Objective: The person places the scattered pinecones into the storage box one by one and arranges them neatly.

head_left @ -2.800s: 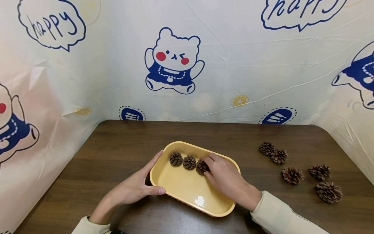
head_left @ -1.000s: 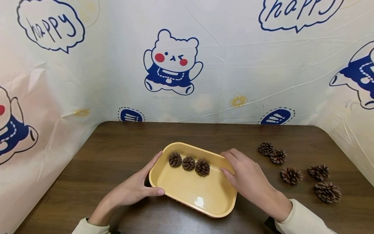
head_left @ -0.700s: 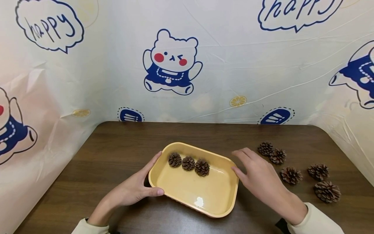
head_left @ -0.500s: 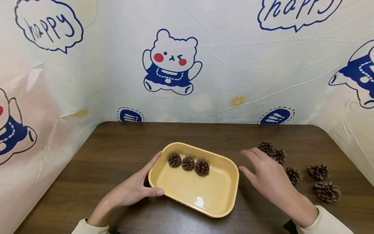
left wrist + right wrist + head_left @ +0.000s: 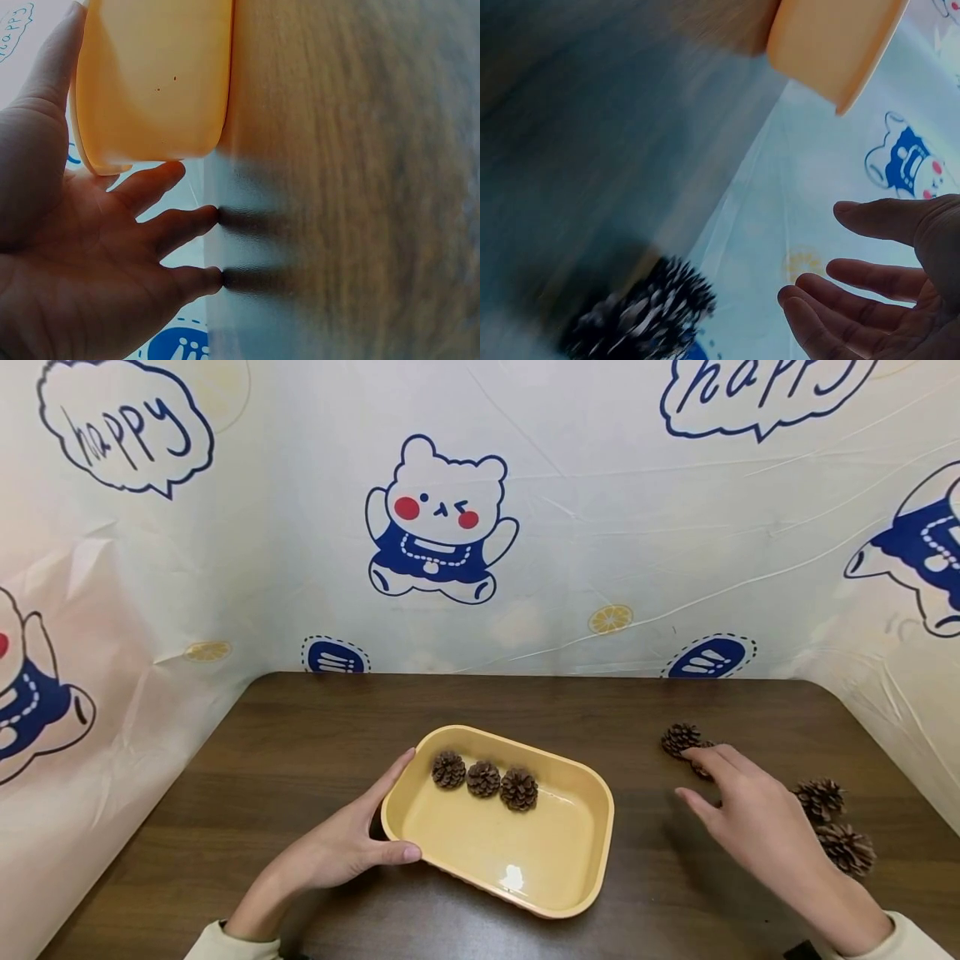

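A yellow rectangular tray [image 5: 480,852] sits angled on the table, with three pine cones [image 5: 483,779] in a row along its far side. My left hand [image 5: 337,847] holds the tray's left end between thumb and fingers; in the left wrist view, other fingertips [image 5: 210,217] reach down to the tabletop. Over the loose pine cones at the right, my right hand [image 5: 765,822] is spread with nothing in its grasp. Its fingertips overlap one pine cone [image 5: 702,766], beside another [image 5: 681,740]. The right wrist view shows a gap between the fingers and the pine cones [image 5: 649,311].
Farther right on the dark wooden table [image 5: 322,718], two more pine cones [image 5: 847,849] lie partly behind my right hand. A printed sheet [image 5: 570,527] with cartoon bears stands along the table's back and sides.
My right hand has let go of the third pine cone in the tray and moved right, out over the loose ones, now hiding one of them. My left hand has stayed on the tray.
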`<state>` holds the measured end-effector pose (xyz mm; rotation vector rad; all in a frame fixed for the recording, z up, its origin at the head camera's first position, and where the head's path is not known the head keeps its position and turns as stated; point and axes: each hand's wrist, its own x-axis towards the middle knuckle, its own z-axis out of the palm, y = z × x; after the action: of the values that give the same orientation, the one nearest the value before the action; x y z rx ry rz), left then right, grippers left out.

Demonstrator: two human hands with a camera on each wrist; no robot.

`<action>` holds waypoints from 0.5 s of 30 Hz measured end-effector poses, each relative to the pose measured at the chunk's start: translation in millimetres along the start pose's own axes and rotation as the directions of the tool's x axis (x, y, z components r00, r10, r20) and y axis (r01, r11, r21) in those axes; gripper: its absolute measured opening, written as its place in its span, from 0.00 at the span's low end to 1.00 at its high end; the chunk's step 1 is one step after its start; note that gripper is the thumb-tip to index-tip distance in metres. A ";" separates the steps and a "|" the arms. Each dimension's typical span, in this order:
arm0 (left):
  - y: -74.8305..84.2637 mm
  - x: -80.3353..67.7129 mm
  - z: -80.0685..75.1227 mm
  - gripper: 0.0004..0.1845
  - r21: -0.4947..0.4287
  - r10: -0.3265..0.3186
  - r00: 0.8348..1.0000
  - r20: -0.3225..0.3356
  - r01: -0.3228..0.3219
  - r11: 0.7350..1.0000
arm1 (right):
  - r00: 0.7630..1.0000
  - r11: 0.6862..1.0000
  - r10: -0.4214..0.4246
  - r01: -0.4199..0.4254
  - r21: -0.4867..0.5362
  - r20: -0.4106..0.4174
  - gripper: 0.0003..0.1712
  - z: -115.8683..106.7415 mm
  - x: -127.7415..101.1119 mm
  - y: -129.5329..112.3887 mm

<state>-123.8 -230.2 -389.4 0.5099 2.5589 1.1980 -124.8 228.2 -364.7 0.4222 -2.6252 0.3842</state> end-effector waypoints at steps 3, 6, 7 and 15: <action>-0.4 -0.3 0.1 0.62 0.001 -0.001 1.000 0.000 0.001 1.000 | 1.000 1.000 0.015 -0.015 -0.001 -0.001 0.25 -0.5 -4.3 9.8; -0.7 -0.3 0.0 0.62 0.000 -0.003 1.000 0.000 0.003 1.000 | 0.999 0.999 0.037 -0.037 0.000 0.004 0.26 -0.1 -9.3 18.8; -0.8 -0.3 0.0 0.62 -0.001 -0.002 1.000 0.000 0.002 1.000 | 0.999 0.999 0.048 -0.048 0.002 0.012 0.26 0.2 -10.7 21.8; -1.4 -0.1 0.4 0.62 -0.001 0.000 1.000 0.003 0.000 1.000 | 0.994 0.995 0.096 -0.096 -0.006 0.043 0.27 4.0 -19.1 40.6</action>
<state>-123.8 -230.8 -390.7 0.5108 2.5556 1.1967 -124.5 268.4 -385.1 0.3067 -2.6944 0.4055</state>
